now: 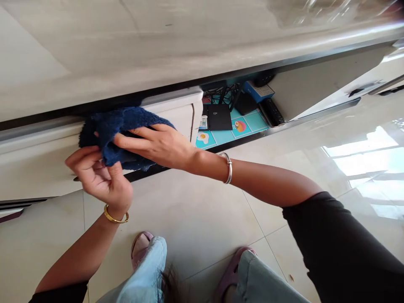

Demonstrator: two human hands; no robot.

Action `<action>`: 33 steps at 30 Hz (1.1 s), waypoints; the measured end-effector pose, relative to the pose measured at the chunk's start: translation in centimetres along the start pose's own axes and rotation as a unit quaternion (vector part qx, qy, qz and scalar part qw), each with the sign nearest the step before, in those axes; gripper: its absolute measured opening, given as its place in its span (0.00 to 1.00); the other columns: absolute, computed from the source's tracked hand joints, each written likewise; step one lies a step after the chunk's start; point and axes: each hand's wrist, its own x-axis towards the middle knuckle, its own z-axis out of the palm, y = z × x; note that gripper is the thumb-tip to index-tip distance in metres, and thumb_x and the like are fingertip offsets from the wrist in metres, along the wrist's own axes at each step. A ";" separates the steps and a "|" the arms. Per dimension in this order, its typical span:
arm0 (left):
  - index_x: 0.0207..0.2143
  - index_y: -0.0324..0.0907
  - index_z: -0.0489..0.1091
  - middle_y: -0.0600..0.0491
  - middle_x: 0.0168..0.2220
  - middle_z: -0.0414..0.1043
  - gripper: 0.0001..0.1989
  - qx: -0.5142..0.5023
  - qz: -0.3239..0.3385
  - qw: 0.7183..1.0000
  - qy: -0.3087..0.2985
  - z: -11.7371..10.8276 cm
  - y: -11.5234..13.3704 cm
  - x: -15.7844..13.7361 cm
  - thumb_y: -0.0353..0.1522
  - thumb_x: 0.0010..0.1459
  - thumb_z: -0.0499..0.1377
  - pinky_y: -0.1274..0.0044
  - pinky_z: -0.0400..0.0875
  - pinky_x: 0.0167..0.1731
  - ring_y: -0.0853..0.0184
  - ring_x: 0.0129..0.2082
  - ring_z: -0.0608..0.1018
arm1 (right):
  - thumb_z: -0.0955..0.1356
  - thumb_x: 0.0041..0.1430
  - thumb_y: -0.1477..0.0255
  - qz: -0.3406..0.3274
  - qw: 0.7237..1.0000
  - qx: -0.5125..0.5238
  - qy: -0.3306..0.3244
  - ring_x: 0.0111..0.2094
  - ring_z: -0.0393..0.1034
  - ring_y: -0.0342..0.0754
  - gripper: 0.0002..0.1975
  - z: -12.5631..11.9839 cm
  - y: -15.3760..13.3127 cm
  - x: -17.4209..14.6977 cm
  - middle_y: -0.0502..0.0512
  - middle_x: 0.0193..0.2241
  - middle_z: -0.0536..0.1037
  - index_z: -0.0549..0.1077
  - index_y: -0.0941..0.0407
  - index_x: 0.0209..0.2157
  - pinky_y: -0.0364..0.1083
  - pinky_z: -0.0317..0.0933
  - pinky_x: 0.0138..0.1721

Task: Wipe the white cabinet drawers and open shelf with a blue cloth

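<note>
A dark blue fluffy cloth (pixel 126 118) is bunched against the white drawer front (pixel 176 111) of a low cabinet. My left hand (pixel 101 174) pinches a lower fold of it between thumb and fingers. Over the cloth's right part lies my right hand (pixel 160 145), its fingers curled into the fabric. The far side of the cloth and some fingertips are hidden in its folds.
An open compartment (pixel 249 126) right of the drawer holds a black router (pixel 220 117), tangled cables, a blue box (pixel 260 90) and a black remote-like object (pixel 272 111). The glossy countertop (pixel 142 50) overhangs above. Below is a tiled floor (pixel 189 210) with my feet in slippers.
</note>
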 end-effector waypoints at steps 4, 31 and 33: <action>0.41 0.41 0.73 0.49 0.44 0.70 0.05 -0.064 0.037 0.990 -0.122 4.6 1.0 -0.7 0.30 0.62 0.64 0.72 0.71 0.44 0.65 0.45 0.74 | 0.49 0.75 0.77 0.071 0.997 -0.006 -0.018 0.59 0.69 0.47 0.24 -1.6 3.2 -5.2 0.48 0.56 0.76 0.67 0.49 0.58 0.48 0.68 0.50; 0.43 0.45 0.76 0.52 0.39 0.75 0.05 -0.105 -0.178 0.908 -0.366 -1.7 3.1 -6.2 0.31 0.66 0.61 0.80 0.70 0.30 0.69 0.35 0.76 | 0.61 0.61 0.75 0.509 0.726 0.191 0.420 0.50 0.69 0.52 0.24 10.7 -1.0 -15.6 0.61 0.51 0.71 0.69 0.51 0.58 0.49 0.72 0.41; 0.44 0.46 0.75 0.52 0.39 0.74 0.06 -0.102 -0.153 0.903 -0.387 -1.7 3.2 -6.2 0.30 0.66 0.60 0.79 0.70 0.28 0.68 0.34 0.76 | 0.63 0.60 0.74 0.543 0.647 0.223 0.487 0.45 0.70 0.50 0.17 11.4 -1.2 -14.8 0.58 0.45 0.71 0.74 0.51 0.49 0.47 0.70 0.39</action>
